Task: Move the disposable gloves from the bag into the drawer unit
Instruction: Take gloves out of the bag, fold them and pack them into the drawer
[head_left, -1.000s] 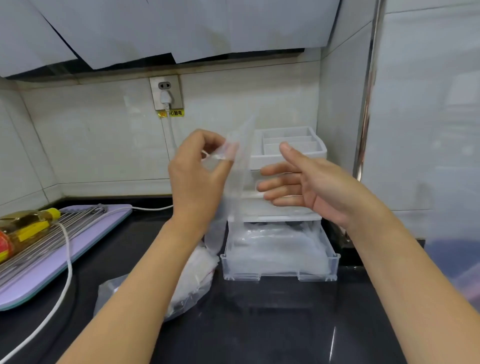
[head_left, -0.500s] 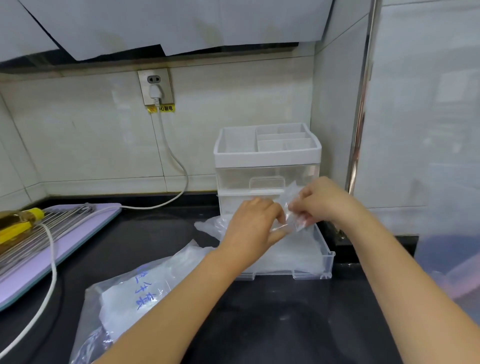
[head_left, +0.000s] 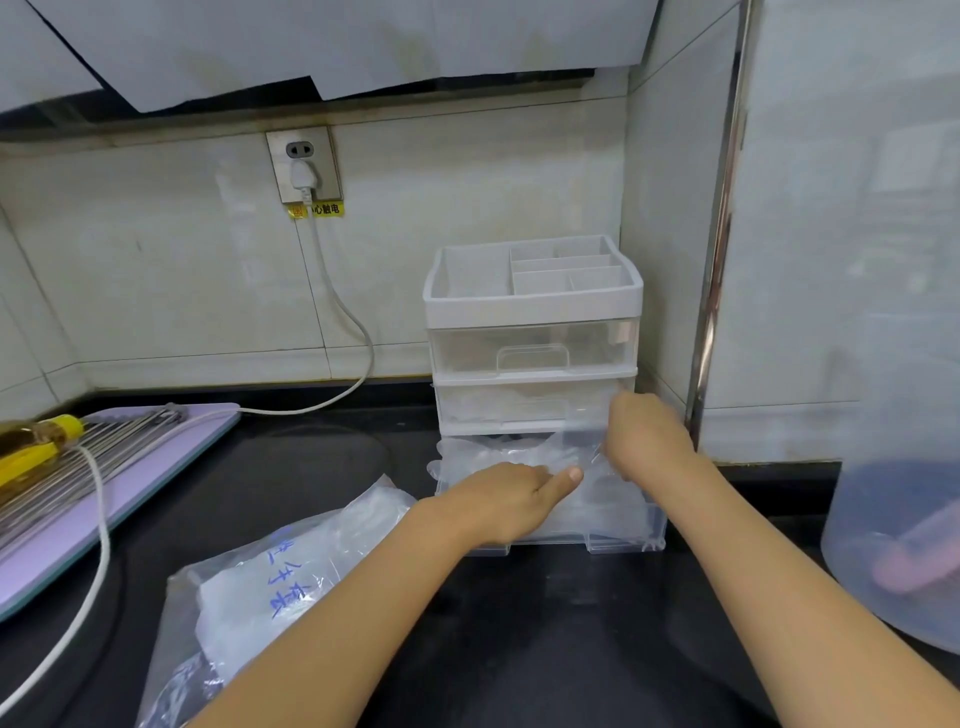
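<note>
1. The white and clear plastic drawer unit (head_left: 530, 312) stands at the back right corner of the black counter (head_left: 519, 649). Its clear bottom drawer (head_left: 626, 540) is pulled out.
2. A second ago the left hand held a filmy glove up in front of the unit. Now both hands are down in the open drawer, on the pile of thin clear disposable gloves (head_left: 511, 457).
3. The left hand (head_left: 498, 499) rests on the pile with its thumb straight. Its fingers are hidden, so I cannot tell its grip.
4. The right hand (head_left: 644, 441) is curled and pinches glove film at the drawer's rear right.
5. That glove looks delivered, but the crumpled clear plastic bag (head_left: 270, 587) near the counter's front edge still holds a white stack, so more trips probably remain.
</note>
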